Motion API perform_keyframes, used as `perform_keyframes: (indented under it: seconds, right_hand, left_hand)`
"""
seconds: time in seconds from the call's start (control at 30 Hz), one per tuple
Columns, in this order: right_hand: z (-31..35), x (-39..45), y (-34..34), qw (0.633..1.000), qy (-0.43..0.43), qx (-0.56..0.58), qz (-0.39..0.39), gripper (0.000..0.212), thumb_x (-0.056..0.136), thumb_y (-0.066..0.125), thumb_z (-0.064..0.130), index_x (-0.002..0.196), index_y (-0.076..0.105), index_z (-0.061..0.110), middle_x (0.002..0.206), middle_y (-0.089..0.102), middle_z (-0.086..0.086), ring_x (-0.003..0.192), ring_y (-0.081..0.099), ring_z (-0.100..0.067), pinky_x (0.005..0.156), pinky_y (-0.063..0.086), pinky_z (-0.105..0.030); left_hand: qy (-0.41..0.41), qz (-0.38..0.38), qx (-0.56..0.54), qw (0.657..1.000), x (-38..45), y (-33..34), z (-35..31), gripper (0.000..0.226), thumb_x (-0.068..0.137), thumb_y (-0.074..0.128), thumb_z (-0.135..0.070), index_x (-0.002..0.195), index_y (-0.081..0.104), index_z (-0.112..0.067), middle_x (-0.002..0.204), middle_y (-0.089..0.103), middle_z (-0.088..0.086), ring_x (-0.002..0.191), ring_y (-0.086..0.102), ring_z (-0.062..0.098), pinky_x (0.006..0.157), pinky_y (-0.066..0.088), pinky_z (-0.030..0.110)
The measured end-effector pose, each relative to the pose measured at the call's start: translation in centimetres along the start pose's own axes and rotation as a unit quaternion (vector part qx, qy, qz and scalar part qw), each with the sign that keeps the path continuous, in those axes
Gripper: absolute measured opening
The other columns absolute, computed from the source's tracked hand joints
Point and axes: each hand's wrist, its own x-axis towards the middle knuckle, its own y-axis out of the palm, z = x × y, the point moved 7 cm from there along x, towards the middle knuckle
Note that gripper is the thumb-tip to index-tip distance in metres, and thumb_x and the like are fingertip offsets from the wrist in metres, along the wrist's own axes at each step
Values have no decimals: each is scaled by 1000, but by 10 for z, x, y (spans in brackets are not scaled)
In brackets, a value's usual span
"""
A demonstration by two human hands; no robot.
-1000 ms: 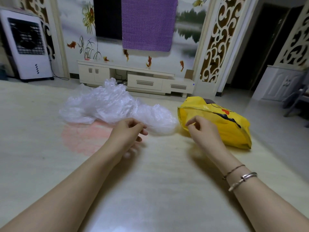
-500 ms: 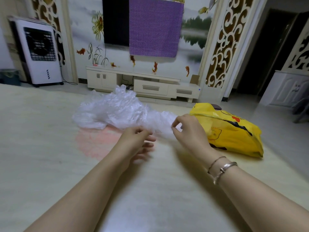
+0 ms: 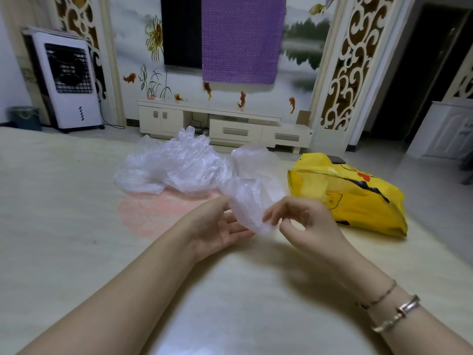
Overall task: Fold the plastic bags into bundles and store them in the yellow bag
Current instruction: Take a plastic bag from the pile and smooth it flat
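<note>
A crumpled pile of clear plastic bags [image 3: 174,170] lies on the pale table [image 3: 64,226]. One clear bag [image 3: 250,185] is raised off the pile and puffs up between my hands. My right hand [image 3: 304,221] pinches its lower edge with thumb and fingertips. My left hand [image 3: 217,231] is turned palm up beside it, fingers straight under the bag's bottom, thumb against its left edge. To the right, the yellow bag [image 3: 358,196] with a cartoon print lies on its side, its mouth facing the clear bags.
A faded pink patch [image 3: 153,213] marks the table below the pile. A small dark flat object [image 3: 336,159] lies behind the yellow bag. Beyond the table stand a white TV cabinet [image 3: 230,124] and a white air cooler [image 3: 69,80].
My right hand went from the yellow bag to the clear pile, pinched one bag and lifted it toward me. My left hand opened and turned palm up beneath it.
</note>
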Motion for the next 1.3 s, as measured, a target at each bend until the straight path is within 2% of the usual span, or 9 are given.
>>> perform_keyframes:
  seconds: [0.17,0.3,0.43,0.63,0.77,0.83,0.97,1.13,1.3]
  right_hand:
    - [-26,7,-4,987,126,46,-90,13,91,55,8,78,58,9,68,66,-2,65,60,-10,63,44,-27]
    - [-47,9,8,971,231,29,-63,26,87,66,37,81,57,14,69,60,2,57,49,-4,52,38,-17]
    - [-46,9,11,972,225,39,-49,23,83,72,28,74,58,13,64,54,9,55,50,-2,45,37,-15]
    - [-51,-1,-6,929,289,192,-130,11,92,61,8,82,57,8,83,63,-11,75,64,-21,72,55,-40]
    - [-54,-7,-27,871,297,315,-234,7,96,51,5,91,52,10,90,66,-12,80,67,-27,75,57,-39]
    - [-52,-6,-33,851,274,369,-254,11,95,48,0,94,49,11,85,68,-10,81,67,-26,74,55,-36]
    - [-38,-1,-31,878,228,367,-204,14,94,46,-3,97,44,10,93,74,-14,80,70,-24,72,52,-34]
    - [-29,4,-19,930,183,283,-145,17,93,51,-2,88,50,14,84,66,-17,80,60,-25,73,45,-34]
    - [-19,7,-5,956,126,251,-86,18,92,48,-10,91,50,8,91,65,-21,85,63,-22,75,48,-30]
  left_hand:
    - [57,5,75,996,4,0,-1,32,86,61,1,118,62,2,114,69,20,104,68,30,99,50,43]
    - [102,1,121,987,6,7,0,17,83,64,6,98,69,1,94,74,17,88,72,24,81,59,32]
    - [127,-49,165,977,8,2,-4,19,85,58,9,93,71,-2,89,73,13,80,71,21,75,60,33]
    - [209,-138,189,950,3,-10,-24,15,83,69,2,76,67,-12,80,65,4,84,63,18,87,53,38]
    - [300,-217,258,893,-9,-22,-46,16,80,72,1,73,68,-14,75,67,-2,74,61,12,84,52,35]
    - [267,-173,239,917,-9,-17,-42,18,74,73,4,76,69,-13,79,67,-1,76,60,13,85,50,32]
    - [133,-4,75,988,-4,2,-25,25,70,63,-5,94,65,-11,94,65,5,89,63,19,94,49,35]
    - [121,-23,151,981,-5,4,-26,51,89,51,-53,111,66,-9,100,70,6,85,68,20,80,53,34]
    - [133,-29,226,965,-4,10,-13,49,71,80,-27,107,65,4,98,68,25,87,66,33,92,50,52]
